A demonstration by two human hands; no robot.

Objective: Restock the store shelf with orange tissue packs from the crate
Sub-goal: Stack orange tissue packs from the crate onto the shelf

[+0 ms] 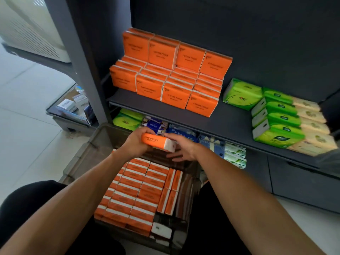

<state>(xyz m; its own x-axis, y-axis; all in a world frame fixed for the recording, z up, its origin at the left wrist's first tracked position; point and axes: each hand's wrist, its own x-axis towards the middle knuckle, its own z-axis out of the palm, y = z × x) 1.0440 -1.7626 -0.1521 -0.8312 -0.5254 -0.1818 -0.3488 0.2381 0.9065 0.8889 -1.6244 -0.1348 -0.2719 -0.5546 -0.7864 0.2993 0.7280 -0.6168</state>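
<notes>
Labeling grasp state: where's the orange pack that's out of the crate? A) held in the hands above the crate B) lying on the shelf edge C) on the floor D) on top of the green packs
A: the left hand grips the orange pack over the crate, with the right hand at its white end.

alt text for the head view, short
Two hands lift one orange tissue pack above a crate full of them, the left hand gripping it, the right hand touching its end. Orange packs already stand on the dark shelf beside green packs.
</notes>
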